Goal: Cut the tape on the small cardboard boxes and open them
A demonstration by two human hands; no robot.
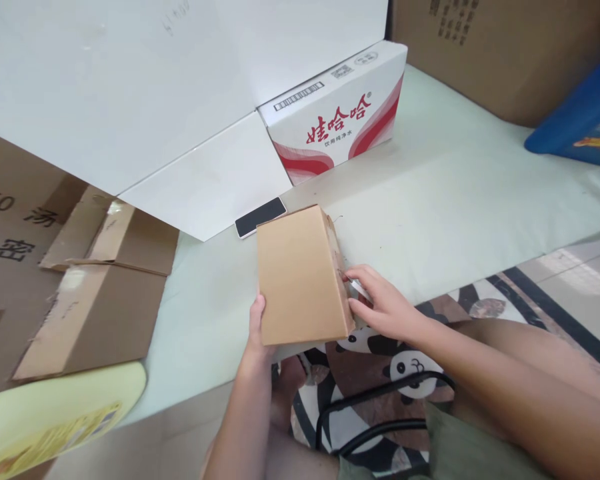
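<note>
A plain brown cardboard box [300, 280] stands near the front edge of the table, its right side turned toward my right hand. My left hand [257, 320] grips the box's lower left edge, with the thumb on the near face and the other fingers hidden behind. At the right side, my right hand [373, 297] pinches a small silvery-white tool [360, 289] against the box. The tool's tip and exact kind are hard to make out. Torn bits of tape or card show along that right edge. Just behind the box lies a phone with a dark screen [261, 217].
White cartons [200, 180] and a red-and-white water carton [340, 123] line the back of the pale green tabletop [445, 173]. Open brown boxes [115, 320] and a yellow container [65, 413] are at left. A large brown carton [500, 60] and a blue container [580, 120] occupy the right.
</note>
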